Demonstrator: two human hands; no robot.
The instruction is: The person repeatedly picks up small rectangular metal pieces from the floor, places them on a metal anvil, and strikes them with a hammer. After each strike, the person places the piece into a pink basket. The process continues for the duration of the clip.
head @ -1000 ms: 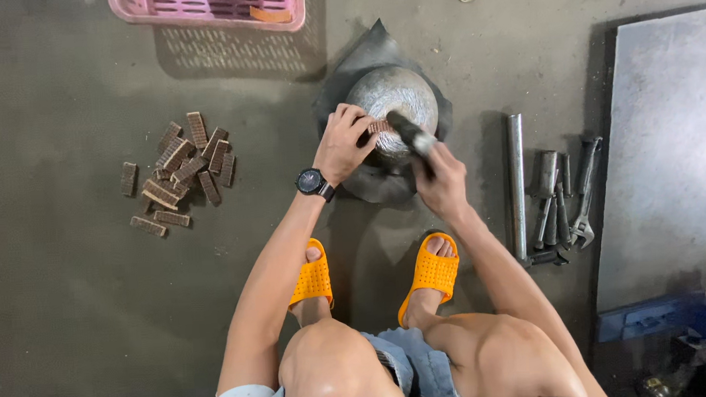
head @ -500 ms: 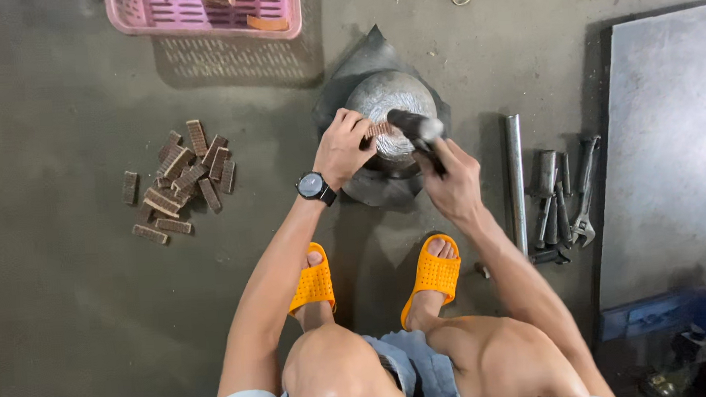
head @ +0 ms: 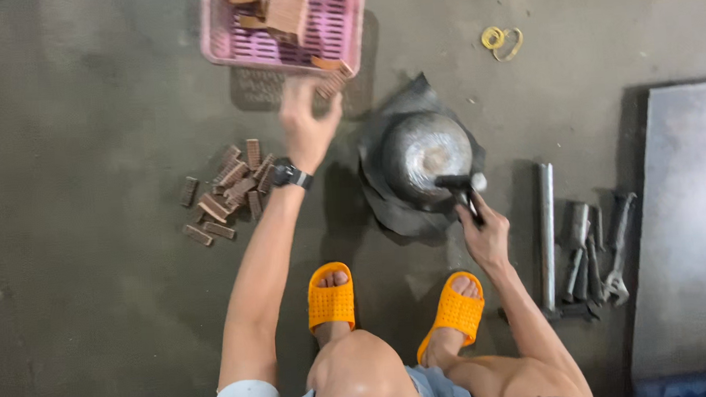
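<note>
Reaching up and away from me, my left hand stretches toward the pink basket, fingers spread and loose. A small brown piece sits just beyond my fingertips, at the basket's near edge; it is blurred, and I cannot tell whether I touch it or whether it hangs free. My wrist carries a dark watch.

My right hand is closed around a hammer. The handle runs up out of my fist, and the head lies against the near right side of the round metal block. That block stands on a dark sheet, ahead of my right hand and to the right of my left forearm.

To the left of my left wrist a heap of brown pieces lies on the floor. More brown pieces lie in the basket, past my left fingers.

Right of my hammer hand a metal bar lies lengthwise, and beyond it a cluster of tools. Further right is a grey plate. Above the block, well off from both hands, lies a yellow ring.

Below my hands, my feet rest in orange sandals.
</note>
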